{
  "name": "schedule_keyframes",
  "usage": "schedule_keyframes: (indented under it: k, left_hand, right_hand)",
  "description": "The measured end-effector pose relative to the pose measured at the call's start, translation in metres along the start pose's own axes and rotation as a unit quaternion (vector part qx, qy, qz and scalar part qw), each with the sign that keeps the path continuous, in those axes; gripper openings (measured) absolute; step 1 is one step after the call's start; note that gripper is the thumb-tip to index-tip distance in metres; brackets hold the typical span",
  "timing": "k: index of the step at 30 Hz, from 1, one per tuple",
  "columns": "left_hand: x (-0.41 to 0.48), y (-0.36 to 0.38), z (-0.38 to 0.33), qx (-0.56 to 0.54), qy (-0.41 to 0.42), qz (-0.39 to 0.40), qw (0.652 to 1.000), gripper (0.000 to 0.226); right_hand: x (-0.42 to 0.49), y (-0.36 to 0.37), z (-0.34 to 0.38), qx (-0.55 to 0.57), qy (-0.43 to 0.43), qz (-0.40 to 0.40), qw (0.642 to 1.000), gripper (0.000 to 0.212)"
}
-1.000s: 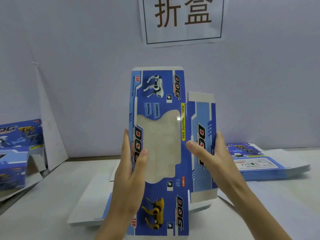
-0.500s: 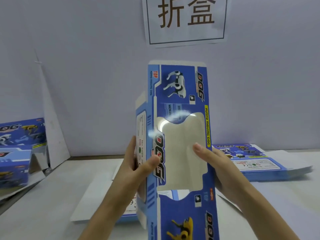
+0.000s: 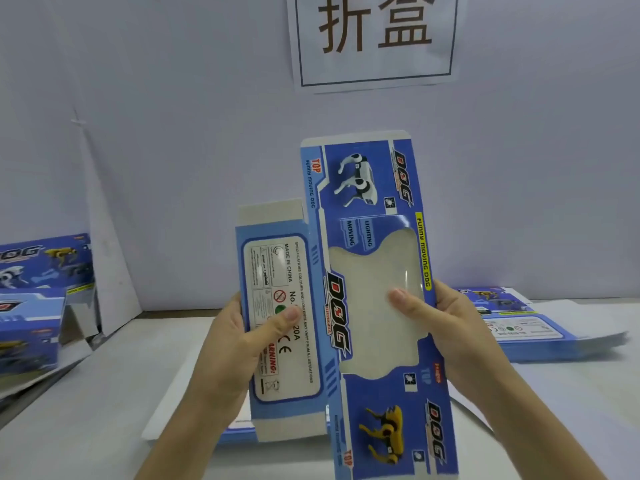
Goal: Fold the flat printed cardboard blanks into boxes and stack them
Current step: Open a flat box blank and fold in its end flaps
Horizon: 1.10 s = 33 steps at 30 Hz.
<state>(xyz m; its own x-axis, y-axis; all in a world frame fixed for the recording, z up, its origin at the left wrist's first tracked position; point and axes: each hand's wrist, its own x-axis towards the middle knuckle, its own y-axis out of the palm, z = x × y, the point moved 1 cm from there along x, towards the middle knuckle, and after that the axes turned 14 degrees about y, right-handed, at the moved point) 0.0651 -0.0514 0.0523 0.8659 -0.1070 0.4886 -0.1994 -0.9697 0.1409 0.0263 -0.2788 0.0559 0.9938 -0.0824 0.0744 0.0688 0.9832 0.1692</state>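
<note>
Pale wall (image 3: 173, 133) and white table (image 3: 104, 393) frame the work. At centre, the left hand (image 3: 239, 337) pinches the label side panel (image 3: 280, 368), thumb on its face and fingers behind. The right hand (image 3: 446, 327) grips the window panel's edge, thumb lying on the clear film. The blank (image 3: 377, 188) stands upright between them, its side panel now spread flat toward nine o'clock (half a second ago it stood edge-on). Flat blanks (image 3: 540, 334) lie at three o'clock, folded boxes (image 3: 31, 306) at nine.

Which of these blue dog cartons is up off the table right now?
The windowed carton gripped by the left hand and right hand; the pile on the right and boxes at left are set down.
</note>
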Motion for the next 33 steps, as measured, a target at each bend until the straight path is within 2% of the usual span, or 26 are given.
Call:
schedule_keyframes:
  k: [2, 6, 9, 13, 17, 21, 26, 29, 33]
  left_hand:
    - [0.0, 0.0, 0.001, 0.007, 0.007, 0.001, 1.0, 0.044]
    - [-0.002, 0.003, 0.0, 0.005, 0.009, 0.011, 1.0, 0.051]
    - [-0.002, 0.003, 0.001, 0.005, 0.011, -0.002, 1.0, 0.044]
    - [-0.003, 0.005, 0.001, 0.001, 0.008, 0.008, 1.0, 0.051]
    - [-0.004, 0.006, 0.0, 0.012, 0.033, -0.005, 0.999, 0.045]
    - [-0.005, 0.007, -0.002, 0.002, 0.036, 0.002, 0.999, 0.05]
    - [-0.005, 0.008, -0.001, 0.009, 0.052, -0.014, 0.999, 0.044]
    - [-0.005, 0.007, -0.002, 0.007, 0.038, -0.003, 0.999, 0.047]
    - [-0.004, 0.006, -0.001, 0.01, 0.039, -0.012, 0.999, 0.042]
  right_hand:
    - [0.001, -0.001, -0.002, 0.003, 0.011, -0.007, 1.0, 0.05]
    - [0.0, -0.002, -0.001, -0.006, 0.012, -0.012, 1.0, 0.053]
    - [0.0, -0.002, 0.0, 0.001, 0.023, -0.011, 1.0, 0.05]
    - [-0.003, -0.002, 0.005, -0.012, 0.007, -0.011, 1.0, 0.051]
    - [-0.004, -0.003, 0.006, -0.007, 0.004, -0.012, 1.0, 0.046]
    - [-0.005, -0.003, 0.008, -0.015, 0.0, -0.01, 1.0, 0.049]
    - [-0.005, -0.004, 0.007, -0.001, -0.001, -0.007, 1.0, 0.035]
    - [-0.005, -0.003, 0.006, -0.007, -0.002, -0.003, 1.0, 0.043]
    - [-0.004, -0.004, 0.005, -0.001, 0.007, -0.009, 1.0, 0.042]
